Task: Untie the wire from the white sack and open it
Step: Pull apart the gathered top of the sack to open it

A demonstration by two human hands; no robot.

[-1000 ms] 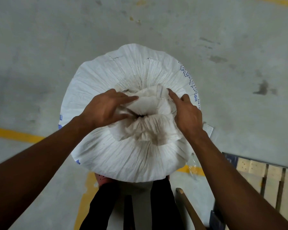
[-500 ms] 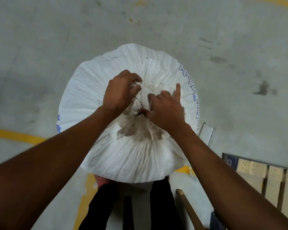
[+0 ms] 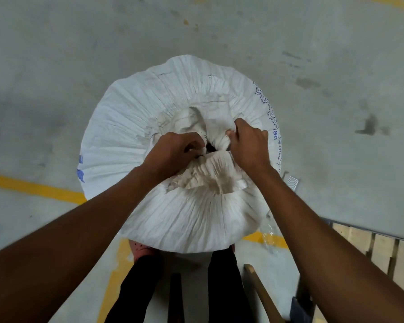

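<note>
While both fists clench sack [image 3: 135, 117] neck, left hand [image 3: 173, 152], right hand [image 3: 250, 145] knuckles-up

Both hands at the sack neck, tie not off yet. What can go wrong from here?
1. The dark wire is thin and mostly hidden in the bunched neck; the left hand pinches there and could lose it or get pricked by its end.
2. The right hand pulls on the gathered cloth; a hard tug might tear the white sack.
3. The full sack stands between the person's legs; sideways pulling might tip it toward the wooden handle.
</note>
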